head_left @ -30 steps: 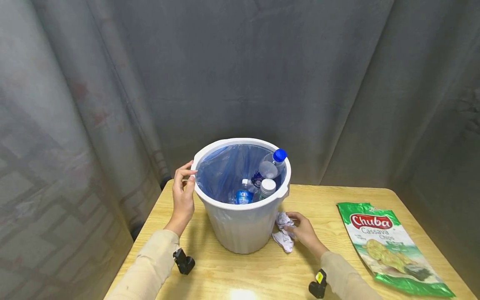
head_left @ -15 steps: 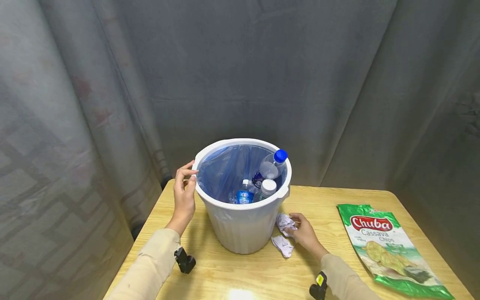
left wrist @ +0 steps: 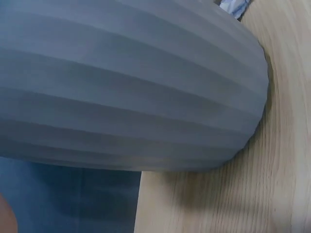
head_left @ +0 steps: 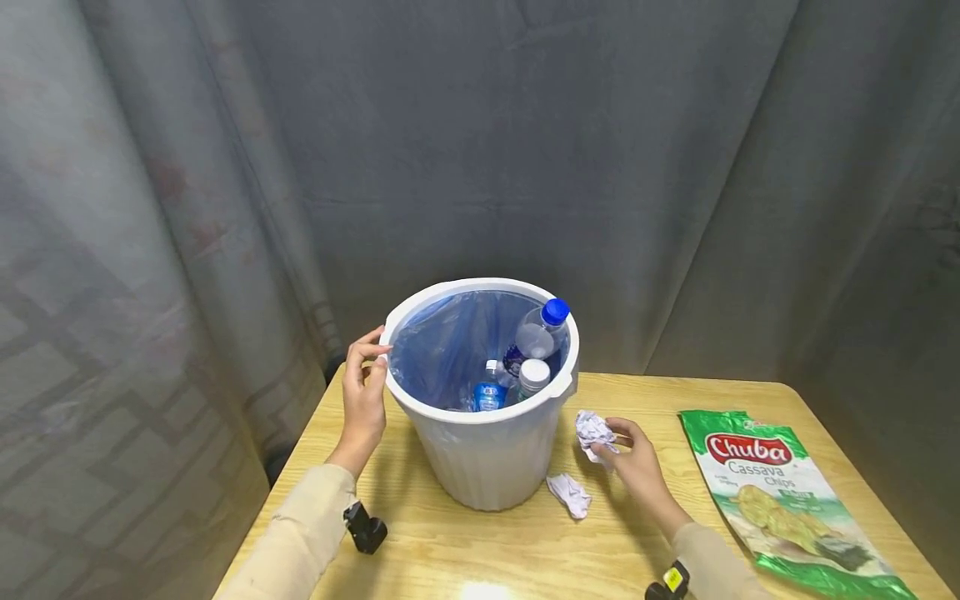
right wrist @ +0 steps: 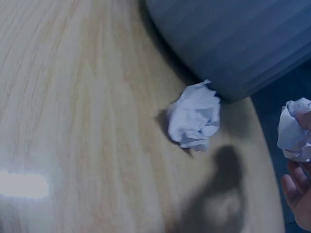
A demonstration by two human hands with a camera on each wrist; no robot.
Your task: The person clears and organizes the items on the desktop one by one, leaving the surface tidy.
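White plastic makes up the trash bin [head_left: 483, 454], and it stands on the wooden tabletop [head_left: 480, 550]. A blue bag [head_left: 450, 342] lines the inside of the bin. Three plastic bottles lie in it. One bottle with a blue cap [head_left: 543, 327] leans on the far right side. One bottle with a white cap [head_left: 531, 377] stands just in front of it. A small bottle with a blue label [head_left: 487, 392] sits low in the middle.

The left hand [head_left: 363, 392] is on the left side of the bin. Its fingers curl around the rim and hold it. The left wrist view shows only the ribbed side of the bin [left wrist: 131, 82] up close, with the tabletop [left wrist: 233, 194] under it.

The right hand [head_left: 633, 462] is just to the right of the bin, a little above the tabletop. Its fingertips pinch a crumpled paper ball [head_left: 594, 429]. The right wrist view shows that ball [right wrist: 294, 131] at the far right edge, with fingertips [right wrist: 299, 187] on it.

A second crumpled paper ball [head_left: 570, 493] lies on the tabletop, close to the bottom of the bin. No hand touches it. In the right wrist view this ball [right wrist: 194, 116] sits just beside the wall of the bin [right wrist: 233, 39].

A green bag of Chuba cassava chips [head_left: 780, 492] lies flat at the right end of the tabletop, well apart from the bin. Grey curtains [head_left: 525, 150] hang behind it all.
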